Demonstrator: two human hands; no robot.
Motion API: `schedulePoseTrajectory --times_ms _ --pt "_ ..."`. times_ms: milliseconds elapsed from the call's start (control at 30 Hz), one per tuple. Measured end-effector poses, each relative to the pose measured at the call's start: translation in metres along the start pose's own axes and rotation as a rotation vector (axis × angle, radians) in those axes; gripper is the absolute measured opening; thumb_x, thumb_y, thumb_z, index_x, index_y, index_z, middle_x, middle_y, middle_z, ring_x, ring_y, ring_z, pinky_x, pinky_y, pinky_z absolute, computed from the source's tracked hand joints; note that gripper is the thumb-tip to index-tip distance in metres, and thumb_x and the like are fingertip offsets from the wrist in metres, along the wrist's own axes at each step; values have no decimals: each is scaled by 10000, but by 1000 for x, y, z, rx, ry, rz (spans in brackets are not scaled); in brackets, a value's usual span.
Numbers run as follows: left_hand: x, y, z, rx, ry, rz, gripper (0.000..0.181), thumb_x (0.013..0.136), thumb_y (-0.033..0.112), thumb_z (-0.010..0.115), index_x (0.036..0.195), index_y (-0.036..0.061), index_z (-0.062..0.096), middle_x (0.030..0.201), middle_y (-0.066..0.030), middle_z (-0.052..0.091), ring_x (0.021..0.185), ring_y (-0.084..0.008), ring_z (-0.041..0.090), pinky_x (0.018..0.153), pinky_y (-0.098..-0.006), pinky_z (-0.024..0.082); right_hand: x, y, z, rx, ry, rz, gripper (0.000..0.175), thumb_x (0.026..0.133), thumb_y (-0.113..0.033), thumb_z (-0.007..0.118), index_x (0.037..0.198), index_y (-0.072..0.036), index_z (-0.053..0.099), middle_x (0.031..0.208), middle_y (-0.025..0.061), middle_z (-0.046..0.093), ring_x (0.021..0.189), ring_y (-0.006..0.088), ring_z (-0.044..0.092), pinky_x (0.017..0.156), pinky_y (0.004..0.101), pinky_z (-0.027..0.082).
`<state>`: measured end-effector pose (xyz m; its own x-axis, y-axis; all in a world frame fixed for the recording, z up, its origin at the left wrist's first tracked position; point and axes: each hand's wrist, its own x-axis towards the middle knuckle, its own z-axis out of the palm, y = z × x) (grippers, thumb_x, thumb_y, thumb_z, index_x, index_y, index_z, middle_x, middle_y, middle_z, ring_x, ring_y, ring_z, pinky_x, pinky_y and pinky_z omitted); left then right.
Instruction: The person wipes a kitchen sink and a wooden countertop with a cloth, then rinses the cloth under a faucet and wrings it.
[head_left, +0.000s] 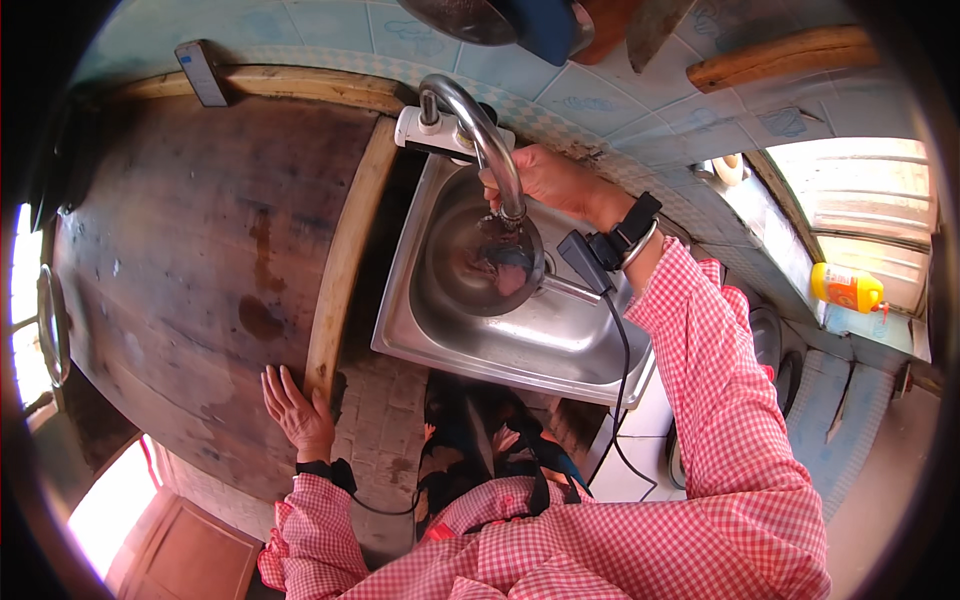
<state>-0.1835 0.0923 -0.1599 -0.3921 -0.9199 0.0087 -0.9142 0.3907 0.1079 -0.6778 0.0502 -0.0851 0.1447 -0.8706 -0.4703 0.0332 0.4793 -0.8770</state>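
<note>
My right hand (551, 184) is at the chrome tap (480, 120), its fingers curled at the lever below the white tap body (431, 131). The curved spout hides part of the grip. Under the spout, a round metal pan (442, 281) with a metal handle (570, 289) sits in the stainless steel sink (480, 360). Water and a pinkish piece (511, 279), with something dark beside it, are in the pan; I cannot tell what they are. My left hand (304, 420) rests flat, fingers spread, on the near right edge of a dark wooden tabletop (172, 247).
A phone-like device (202, 75) leans at the table's back rail. Wet stains (261, 319) mark the wood. Pans and a knife blade (652, 34) hang overhead. A yellow bottle (847, 287) stands by the window. A black cable (624, 367) trails from my right wrist device.
</note>
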Motion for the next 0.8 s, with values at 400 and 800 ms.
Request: schedulePoseTrajectory --times_ms 400,800 --pt "-3 -7 -1 -3 8 -7 614 844 223 493 1394 23 308 1462 -196 269 1364 -376 221 1115 -478 167 -1 39 14 16 184 -89 217 904 -229 605 923 -13 625 803 48 638 761 122 605 752 269 475" --pt "5 6 -14 -127 32 -139 561 789 101 591 1310 26 399 1407 -197 349 1325 -389 276 1084 -462 228 1 207 85 -1337 70 19 458 859 -168 446 1314 -213 472 1425 165 344 1331 404 276 1028 568 286"
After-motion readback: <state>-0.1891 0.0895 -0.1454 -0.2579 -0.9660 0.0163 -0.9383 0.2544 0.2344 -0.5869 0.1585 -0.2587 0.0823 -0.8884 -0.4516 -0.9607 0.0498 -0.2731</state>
